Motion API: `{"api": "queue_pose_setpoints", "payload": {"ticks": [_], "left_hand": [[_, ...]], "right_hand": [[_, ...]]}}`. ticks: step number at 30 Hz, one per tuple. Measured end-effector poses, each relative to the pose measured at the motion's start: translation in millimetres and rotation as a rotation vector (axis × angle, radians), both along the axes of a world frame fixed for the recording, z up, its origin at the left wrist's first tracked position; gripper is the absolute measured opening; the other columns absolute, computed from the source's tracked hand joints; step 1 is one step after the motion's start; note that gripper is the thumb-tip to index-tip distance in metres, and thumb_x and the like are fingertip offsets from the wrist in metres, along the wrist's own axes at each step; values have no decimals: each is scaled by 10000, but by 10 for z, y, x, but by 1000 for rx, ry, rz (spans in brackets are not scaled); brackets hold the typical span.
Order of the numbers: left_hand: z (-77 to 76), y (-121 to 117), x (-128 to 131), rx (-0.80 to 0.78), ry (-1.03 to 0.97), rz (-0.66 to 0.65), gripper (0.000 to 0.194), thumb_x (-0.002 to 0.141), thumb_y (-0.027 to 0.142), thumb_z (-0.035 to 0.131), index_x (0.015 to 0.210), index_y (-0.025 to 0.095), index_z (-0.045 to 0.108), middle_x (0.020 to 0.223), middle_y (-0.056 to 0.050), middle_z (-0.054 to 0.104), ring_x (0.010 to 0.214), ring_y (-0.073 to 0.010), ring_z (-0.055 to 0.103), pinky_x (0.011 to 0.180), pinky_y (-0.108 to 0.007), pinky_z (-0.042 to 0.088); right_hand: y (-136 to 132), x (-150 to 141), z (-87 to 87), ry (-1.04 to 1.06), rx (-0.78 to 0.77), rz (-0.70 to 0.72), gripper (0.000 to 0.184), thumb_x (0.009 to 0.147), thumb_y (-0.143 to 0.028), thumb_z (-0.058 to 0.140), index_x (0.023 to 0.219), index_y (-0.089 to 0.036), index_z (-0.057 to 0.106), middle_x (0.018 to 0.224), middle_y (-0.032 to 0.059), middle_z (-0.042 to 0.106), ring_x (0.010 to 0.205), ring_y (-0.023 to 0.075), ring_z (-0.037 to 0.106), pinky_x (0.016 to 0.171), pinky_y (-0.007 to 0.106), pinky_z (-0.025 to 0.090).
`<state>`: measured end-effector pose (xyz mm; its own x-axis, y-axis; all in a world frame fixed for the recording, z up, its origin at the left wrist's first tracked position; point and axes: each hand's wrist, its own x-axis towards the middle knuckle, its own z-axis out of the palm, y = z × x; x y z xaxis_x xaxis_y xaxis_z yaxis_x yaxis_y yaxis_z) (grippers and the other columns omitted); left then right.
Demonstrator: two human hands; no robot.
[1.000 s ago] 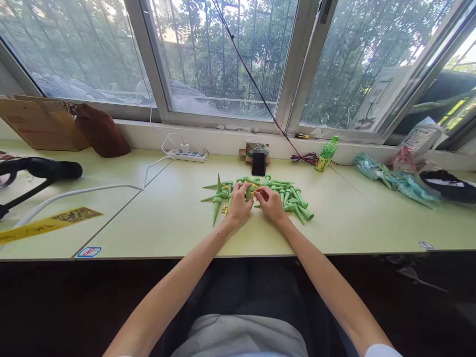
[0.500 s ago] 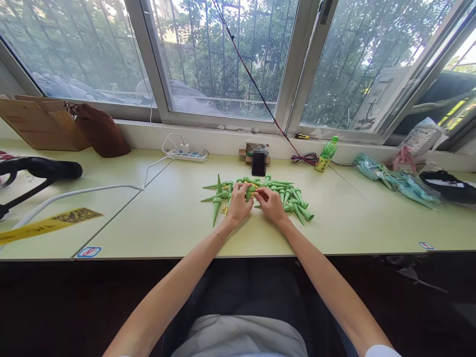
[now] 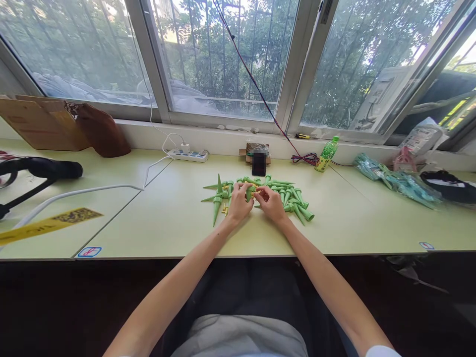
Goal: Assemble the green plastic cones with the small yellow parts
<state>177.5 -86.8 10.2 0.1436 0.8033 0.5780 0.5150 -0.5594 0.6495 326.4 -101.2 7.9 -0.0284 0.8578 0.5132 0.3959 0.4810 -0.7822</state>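
Note:
A heap of green plastic cone-shaped spikes (image 3: 293, 201) lies on the pale green table (image 3: 178, 223), with more spikes (image 3: 217, 198) spread to the left. My left hand (image 3: 239, 202) is closed around one green spike (image 3: 248, 192) held over the heap. My right hand (image 3: 271, 202) pinches a small yellow piece (image 3: 255, 191) against that spike's end. Both hands meet at the middle of the heap. A few small yellow pieces (image 3: 224, 210) lie beside the left spikes.
A black phone (image 3: 258, 163) stands propped behind the heap. A white power strip (image 3: 187, 155) with cable, a green bottle (image 3: 326, 153), teal bagged parts (image 3: 394, 179), a cardboard box (image 3: 40, 123), a brown bag (image 3: 100, 130) and a black object (image 3: 37, 171) lie around.
Hardly anything differs; my fingers have shifted slightly on the spike and the yellow piece.

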Motion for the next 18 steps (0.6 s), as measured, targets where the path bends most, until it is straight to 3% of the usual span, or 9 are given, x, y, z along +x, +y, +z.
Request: {"api": "queue_pose_setpoints", "payload": {"ticks": [6, 18], "left_hand": [[-15, 9, -4, -6, -5, -3, 462, 755, 50, 604, 1193, 197, 614, 1153, -100, 516, 894, -178, 613, 808, -334, 556], [-9, -6, -2, -17, 1, -12, 440, 770, 67, 603, 1192, 192, 609, 1154, -99, 522, 895, -178, 610, 811, -332, 556]], "right_hand": [[0, -2, -8, -4, 0, 17, 273, 882, -457, 588, 964, -198, 617, 758, 41, 672, 577, 173, 577, 549, 297, 478], [2, 7, 13, -34, -3, 6, 348, 915, -532, 548, 884, -195, 627, 759, 53, 677, 594, 179, 582, 563, 300, 479]]}}
